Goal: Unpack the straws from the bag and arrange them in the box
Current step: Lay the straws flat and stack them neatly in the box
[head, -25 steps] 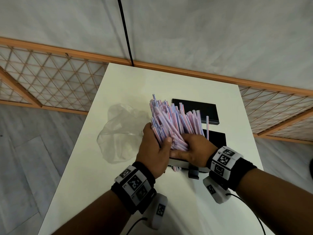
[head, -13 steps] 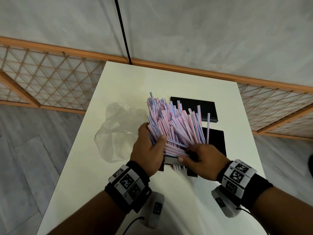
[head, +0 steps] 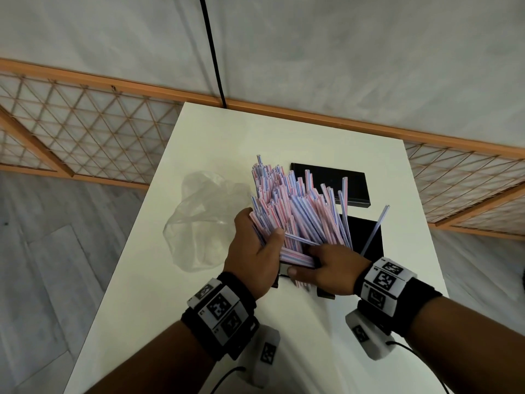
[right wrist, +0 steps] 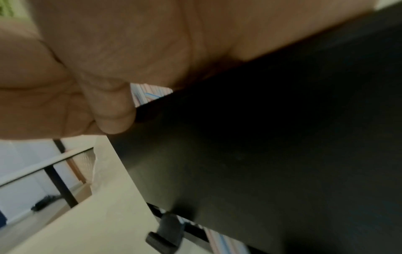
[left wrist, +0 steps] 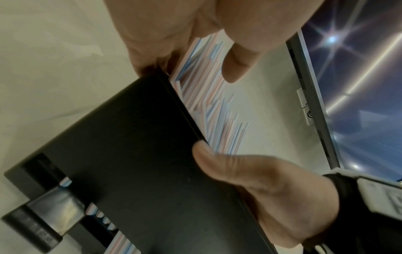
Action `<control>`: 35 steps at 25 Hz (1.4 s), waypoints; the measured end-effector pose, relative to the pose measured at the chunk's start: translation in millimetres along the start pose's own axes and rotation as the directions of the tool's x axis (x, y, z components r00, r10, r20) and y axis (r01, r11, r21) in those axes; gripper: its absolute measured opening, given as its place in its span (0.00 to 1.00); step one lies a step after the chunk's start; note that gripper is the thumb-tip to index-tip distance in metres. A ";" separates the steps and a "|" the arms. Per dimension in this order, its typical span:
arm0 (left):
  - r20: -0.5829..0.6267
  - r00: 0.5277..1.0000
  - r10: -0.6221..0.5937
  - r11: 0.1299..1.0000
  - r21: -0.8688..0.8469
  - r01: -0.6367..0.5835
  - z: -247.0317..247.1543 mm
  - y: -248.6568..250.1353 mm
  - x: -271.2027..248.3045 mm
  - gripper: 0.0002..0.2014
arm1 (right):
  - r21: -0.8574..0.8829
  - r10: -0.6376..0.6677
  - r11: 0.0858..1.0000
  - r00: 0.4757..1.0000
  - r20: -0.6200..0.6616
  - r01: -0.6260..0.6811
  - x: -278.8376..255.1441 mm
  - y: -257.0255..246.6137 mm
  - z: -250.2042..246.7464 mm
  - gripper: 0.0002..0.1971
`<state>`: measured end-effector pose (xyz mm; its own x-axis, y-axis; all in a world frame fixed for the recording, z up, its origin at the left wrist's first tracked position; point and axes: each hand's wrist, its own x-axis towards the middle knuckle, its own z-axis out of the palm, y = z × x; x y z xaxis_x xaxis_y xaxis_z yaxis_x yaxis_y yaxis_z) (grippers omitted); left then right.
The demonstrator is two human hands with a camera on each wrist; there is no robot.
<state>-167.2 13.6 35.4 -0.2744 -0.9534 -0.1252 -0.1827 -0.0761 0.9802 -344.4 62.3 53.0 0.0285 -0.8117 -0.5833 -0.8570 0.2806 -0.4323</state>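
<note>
A thick bundle of pink, blue and white striped straws (head: 295, 211) stands tilted in the black box (head: 366, 237), fanning up and away from me. My left hand (head: 264, 243) grips the bundle's left side near its base. My right hand (head: 326, 263) holds the box's near wall, thumb on the outside and fingers over the rim against the straws. One straw (head: 375, 228) leans off to the right. In the left wrist view, the straws (left wrist: 206, 96) rise behind the box front (left wrist: 130, 146). The right wrist view shows the box wall (right wrist: 261, 137) under my palm (right wrist: 108, 51).
The empty clear plastic bag (head: 204, 223) lies crumpled on the white table (head: 284, 132), left of the box. The black lid (head: 329, 180) lies flat behind the box. A black latch part (left wrist: 43, 223) sticks out at the box's front. The table's edges are close on both sides.
My right hand has drawn back from the bundle to the box's near wall. The straws have spread to the right, and one has tipped out sideways. My left hand keeps its grip.
</note>
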 end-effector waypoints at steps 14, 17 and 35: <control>-0.002 0.998 0.062 0.997 -0.055 -0.062 2.0 -1.0 2.7 0.32 | 0.161 -0.178 0.970 0.984 -0.024 0.180 11.9 -15.8 -0.8 0.07; -0.022 0.996 0.082 0.996 -0.024 -0.082 1.6 1.8 1.8 0.28 | 0.204 -0.223 0.946 0.964 -0.145 0.250 13.7 -15.8 -1.0 0.11; -0.024 0.998 0.059 0.998 0.038 -0.058 3.9 -4.5 3.6 0.28 | -0.186 -0.211 0.974 0.805 -0.555 0.127 -28.9 8.2 -4.6 0.13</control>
<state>-171.1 11.6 30.0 -0.2616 -0.9631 -0.0635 -0.2023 -0.0096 0.9793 -354.6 85.7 69.5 -0.0823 -0.9966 0.0036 -0.9269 0.0752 -0.3677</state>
